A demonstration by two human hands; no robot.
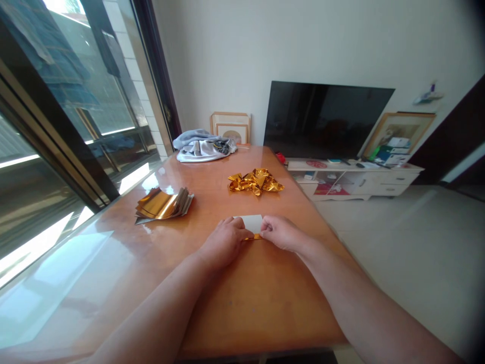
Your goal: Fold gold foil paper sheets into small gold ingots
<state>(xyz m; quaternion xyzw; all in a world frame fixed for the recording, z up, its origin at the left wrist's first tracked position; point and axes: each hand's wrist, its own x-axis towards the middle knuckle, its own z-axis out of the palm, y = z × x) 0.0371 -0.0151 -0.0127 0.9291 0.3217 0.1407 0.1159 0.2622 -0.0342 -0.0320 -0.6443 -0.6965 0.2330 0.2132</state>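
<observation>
A sheet of gold foil paper [250, 223] lies with its pale side up on the wooden table [242, 298]. Along its near edge a narrow folded strip shows gold. My left hand [226, 237] presses its fingers on the left end of that fold. At the right end, my right hand [282, 232] is closed with thumb and fingers pinched on the edge. Beyond my hands sits a heap of folded gold foil pieces [257, 182]. To the left lies a stack of gold foil sheets [162, 203], curled and fanned at the edges.
Grey-blue cloth [202, 145] is bunched at the table's far end, before leaning picture frames [230, 127]. A large television [326, 121] stands on a white cabinet [379, 182] beyond the table's right edge. Glass sliding doors [113, 101] run along the left.
</observation>
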